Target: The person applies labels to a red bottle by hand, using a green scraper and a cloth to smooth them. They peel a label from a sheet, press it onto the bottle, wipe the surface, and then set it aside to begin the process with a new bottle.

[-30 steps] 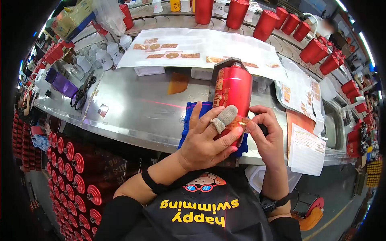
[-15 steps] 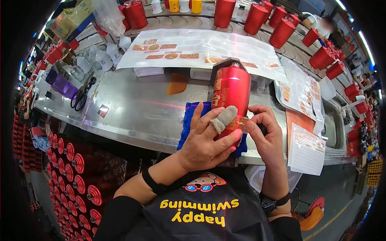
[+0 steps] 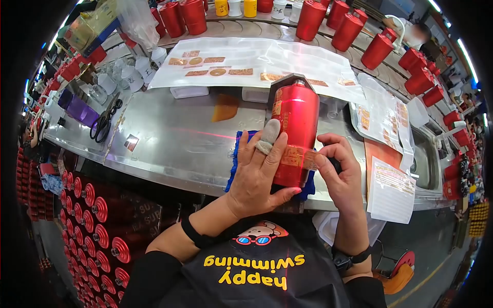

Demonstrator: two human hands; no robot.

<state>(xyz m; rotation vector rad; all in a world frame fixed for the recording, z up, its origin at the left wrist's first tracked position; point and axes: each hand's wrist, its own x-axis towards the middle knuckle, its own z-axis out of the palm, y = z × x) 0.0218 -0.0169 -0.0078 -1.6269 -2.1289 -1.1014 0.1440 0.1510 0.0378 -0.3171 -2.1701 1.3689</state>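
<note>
A red bottle (image 3: 300, 115) lies on its side in a dark angular holder (image 3: 276, 88), neck pointing away from me. Gold lettering runs along its left side, and a gold label strip (image 3: 292, 156) crosses its lower body. My left hand (image 3: 255, 172) rests against the bottle's left side, fingers stretched out, the thumb near its base. One finger wears a grey cloth finger sleeve (image 3: 268, 136). At the bottle's right side, my right hand (image 3: 339, 169) pinches the label's free end between thumb and forefinger. A blue cloth (image 3: 236, 163) lies under the bottle and left hand.
Behind the holder lies a white sheet (image 3: 246, 54) with gold labels. Black scissors (image 3: 104, 120) and a purple bottle (image 3: 77, 107) are at left. Several red bottles stand on a curved conveyor (image 3: 277, 28) at the back. A sink (image 3: 427, 159) is at right; another person (image 3: 413, 36) sits beyond.
My left hand has moved left off the label to the bottle's side, its fingers straightening. The right hand stays at the label's end. Bottles on the conveyor have shifted right.
</note>
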